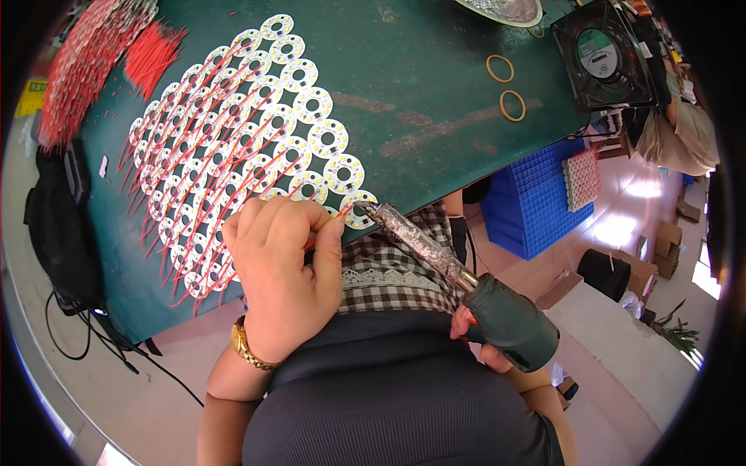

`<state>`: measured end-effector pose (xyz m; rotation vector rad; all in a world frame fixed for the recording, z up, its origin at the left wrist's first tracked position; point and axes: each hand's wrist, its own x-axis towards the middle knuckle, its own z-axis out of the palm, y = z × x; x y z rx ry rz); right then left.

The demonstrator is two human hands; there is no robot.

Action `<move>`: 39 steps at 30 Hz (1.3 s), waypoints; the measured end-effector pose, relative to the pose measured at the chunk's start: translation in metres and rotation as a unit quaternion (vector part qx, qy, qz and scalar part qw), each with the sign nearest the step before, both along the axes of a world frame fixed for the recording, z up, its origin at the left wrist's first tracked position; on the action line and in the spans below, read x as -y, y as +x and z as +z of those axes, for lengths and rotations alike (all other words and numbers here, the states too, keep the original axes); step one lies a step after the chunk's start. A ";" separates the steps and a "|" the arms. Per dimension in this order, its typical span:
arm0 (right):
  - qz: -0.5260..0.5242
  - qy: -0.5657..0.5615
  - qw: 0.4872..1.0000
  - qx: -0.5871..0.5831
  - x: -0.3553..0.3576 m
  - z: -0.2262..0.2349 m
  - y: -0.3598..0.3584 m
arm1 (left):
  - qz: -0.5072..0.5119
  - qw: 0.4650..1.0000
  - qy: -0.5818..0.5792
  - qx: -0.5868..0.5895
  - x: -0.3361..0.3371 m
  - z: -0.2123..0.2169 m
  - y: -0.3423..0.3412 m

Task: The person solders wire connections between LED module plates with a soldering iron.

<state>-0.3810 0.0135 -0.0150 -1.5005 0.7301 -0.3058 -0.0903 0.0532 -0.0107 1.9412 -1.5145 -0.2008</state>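
Note:
My left hand [286, 268], with a gold watch on its wrist, pinches a thin red wire [343, 210] between thumb and fingertips. The wire's end lies at a round white LED board [362, 220] at the near right corner of a large batch. My right hand [493, 356] is closed round the dark green handle of a soldering gun [509, 320], partly hidden behind it. The iron's bent tip meets that same corner board, close to the wire's end. Many joined ring-shaped LED boards [313, 105] lie on the green table [435, 85], most of them with red wires across them.
Bundles of red wires [155, 56] lie at the far left beside a black bag [62, 225]. A black fan [600, 58], a metal bowl [509, 9] and two rubber bands [512, 106] are at the far right. A blue crate [528, 202] stands beyond the table's right edge.

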 end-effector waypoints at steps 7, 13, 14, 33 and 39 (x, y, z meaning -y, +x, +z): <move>-0.014 0.048 0.998 -0.033 -0.002 0.006 0.002 | -0.001 1.000 0.005 0.004 0.001 -0.001 0.000; 0.037 -0.105 0.989 -0.101 0.007 0.016 0.016 | -0.001 1.000 0.001 0.010 0.001 -0.001 0.000; 0.045 -0.138 0.985 -0.092 0.008 0.015 0.016 | 0.001 1.000 0.003 0.010 0.001 -0.002 0.000; -0.022 -0.063 0.979 -0.192 0.002 0.025 0.015 | -0.004 1.000 -0.019 0.017 0.000 -0.004 0.001; -0.085 0.005 0.996 -0.005 -0.005 0.012 0.010 | -0.018 0.996 -0.082 -0.015 -0.003 0.014 -0.004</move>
